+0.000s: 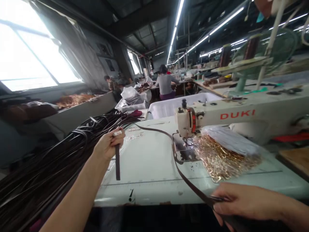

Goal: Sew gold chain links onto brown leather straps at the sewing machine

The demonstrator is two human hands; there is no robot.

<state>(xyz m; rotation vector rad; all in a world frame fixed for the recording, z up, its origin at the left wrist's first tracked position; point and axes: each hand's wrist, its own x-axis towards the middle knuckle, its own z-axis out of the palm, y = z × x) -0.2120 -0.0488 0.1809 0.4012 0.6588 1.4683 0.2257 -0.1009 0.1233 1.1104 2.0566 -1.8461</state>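
Note:
My left hand (112, 141) is closed on a dark strap, whose short end (117, 166) hangs straight down over the table. White wrapping shows around one finger. A long narrow dark strap (187, 180) curves from behind my left hand, past the needle area of the sewing machine (217, 112), to the front edge. There my right hand (243, 201) is closed around it. A small dark metal piece (220, 198) also shows at those fingers; its kind is unclear. Beside the needle lies an open clear bag of gold-coloured metal rings or hooks (219, 158).
A large heap of dark straps (60, 164) fills the left side. Several small metal pieces (134, 137) lie on the white table (147, 158). Behind the machine stands a white bin (164, 108). A person in grey (166, 83) sits farther back. Thread cones (252, 46) stand at the right.

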